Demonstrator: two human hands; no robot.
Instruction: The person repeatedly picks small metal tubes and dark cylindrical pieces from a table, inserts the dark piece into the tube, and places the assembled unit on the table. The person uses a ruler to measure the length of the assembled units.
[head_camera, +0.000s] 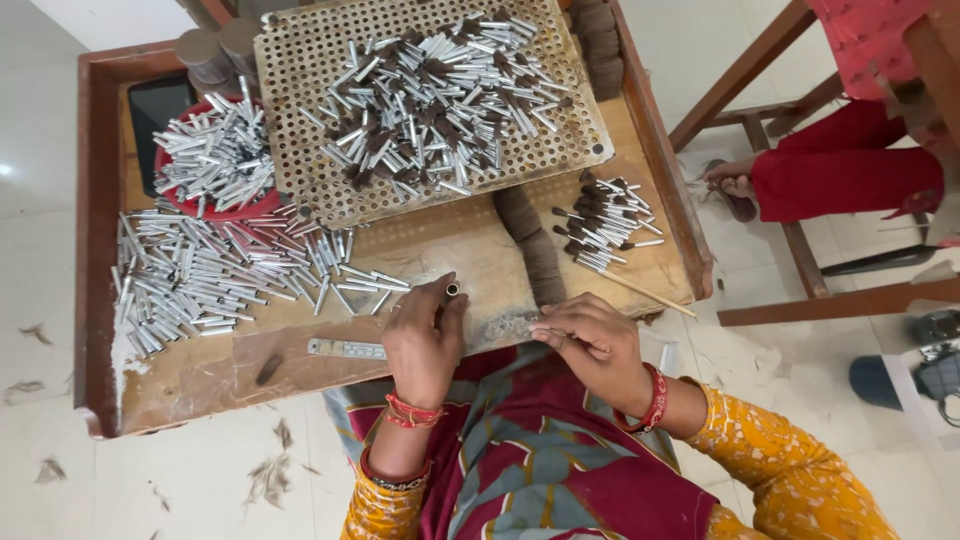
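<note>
My left hand (422, 340) grips a small silver metal tube (453, 289) upright, its open end showing above my fingers. My right hand (592, 342) pinches a small tuft of dark hair bristles (540, 326) at its fingertips, close to the right of the tube. Both hands rest at the near edge of a wooden tray table (240, 362). A heap of loose silver tubes (215, 270) lies to the left of my left hand. A row of brown hair bundles (530, 245) lies just beyond my hands.
A perforated metal plate (300, 190) carries many tubes filled with dark bristles. A red bowl (172, 195) holds more tubes. Finished pieces (605, 222) and a thin stick (645, 293) lie at the right. Another person's red-clad leg (845, 170) is at a wooden bench.
</note>
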